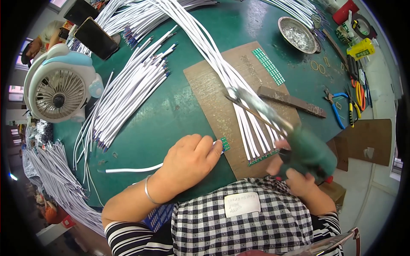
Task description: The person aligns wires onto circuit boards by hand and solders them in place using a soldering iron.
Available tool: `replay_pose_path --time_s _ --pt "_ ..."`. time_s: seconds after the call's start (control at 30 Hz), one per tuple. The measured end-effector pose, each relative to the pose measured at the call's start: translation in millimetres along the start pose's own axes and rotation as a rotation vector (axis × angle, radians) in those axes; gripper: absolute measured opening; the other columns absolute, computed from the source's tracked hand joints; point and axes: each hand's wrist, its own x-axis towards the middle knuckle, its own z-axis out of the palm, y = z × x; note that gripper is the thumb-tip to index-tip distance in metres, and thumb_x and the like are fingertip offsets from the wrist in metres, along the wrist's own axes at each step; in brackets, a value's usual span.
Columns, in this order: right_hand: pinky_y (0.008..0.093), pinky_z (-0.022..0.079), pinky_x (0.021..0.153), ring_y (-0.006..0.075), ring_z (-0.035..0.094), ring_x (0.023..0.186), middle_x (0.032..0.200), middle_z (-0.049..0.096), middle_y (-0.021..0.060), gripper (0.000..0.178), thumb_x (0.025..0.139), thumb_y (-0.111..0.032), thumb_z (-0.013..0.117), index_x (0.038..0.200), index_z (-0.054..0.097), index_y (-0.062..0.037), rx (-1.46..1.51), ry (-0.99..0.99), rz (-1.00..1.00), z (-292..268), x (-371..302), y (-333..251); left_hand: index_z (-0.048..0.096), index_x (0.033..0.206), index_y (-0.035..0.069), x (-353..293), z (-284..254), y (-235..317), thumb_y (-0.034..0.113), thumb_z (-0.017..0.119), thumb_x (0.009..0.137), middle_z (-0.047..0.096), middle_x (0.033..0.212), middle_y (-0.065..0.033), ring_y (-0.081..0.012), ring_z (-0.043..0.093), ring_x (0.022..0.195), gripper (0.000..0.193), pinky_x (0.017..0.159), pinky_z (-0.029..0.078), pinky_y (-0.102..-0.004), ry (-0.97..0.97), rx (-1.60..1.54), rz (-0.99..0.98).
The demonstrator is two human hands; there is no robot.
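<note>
My left hand is closed around the end of a white cable, whose tail lies to the left on the table. A small green circuit board shows just past my thumb and fingertip. In my right hand is a green soldering gun, smeared by motion, its tip pointing up and left over the wooden board. Below it, several white cables run down to a strip of small green circuit boards at the wooden board's near edge.
Bundles of white cables cover the left and far table. A fan and a phone stand at left. A dark bar, a metal bowl, another green board strip and pliers lie to the right.
</note>
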Motion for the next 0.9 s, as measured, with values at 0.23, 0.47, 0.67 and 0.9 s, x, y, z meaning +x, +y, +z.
replay_pose_path --time_s 0.23,0.47,0.67,0.9 --pt "0.0314 0.05 0.065 0.0223 0.063 0.078 0.086 0.064 0.0085 0.029 0.075 -0.019 0.066 0.1 0.062 -0.005 -0.539 0.171 -0.056 -6 -37 28 0.062 0.098 0.004 4 -4 0 0.01 0.06 0.073 0.046 0.078 -0.005 -0.0184 0.049 0.069 0.026 0.06 0.045 -0.0298 -0.046 0.045 0.031" --pt "0.0324 0.052 0.064 0.0252 0.063 0.078 0.09 0.065 0.0074 0.036 0.07 -0.024 0.072 0.101 0.064 -0.0086 -1.214 0.072 -0.23 -7 -35 35 0.061 0.098 0.004 4 -4 1 0.01 0.059 0.074 0.045 0.078 -0.0051 -0.0182 0.049 0.07 0.025 0.062 0.044 -0.0298 -0.095 0.069 0.035" --pt "0.0327 0.052 0.069 0.0251 0.064 0.082 0.094 0.065 0.0096 0.043 0.071 -0.023 0.073 0.106 0.059 -0.0021 -1.072 0.096 -0.393 -5 -30 38 0.057 0.078 0.007 6 0 0 0.012 0.059 0.075 0.039 0.069 -0.0018 -0.0145 0.045 0.067 0.006 0.058 0.041 -0.0258 0.032 0.128 0.066" --pt "0.0357 0.05 0.059 0.0279 0.061 0.069 0.078 0.064 0.0089 0.016 0.071 -0.016 0.064 0.085 0.065 -0.0097 -0.961 0.214 -0.292 6 -23 40 0.058 0.08 0.006 7 0 1 0.012 0.059 0.075 0.039 0.069 -0.0022 -0.0146 0.045 0.066 0.008 0.058 0.04 -0.0259 0.048 0.135 0.063"
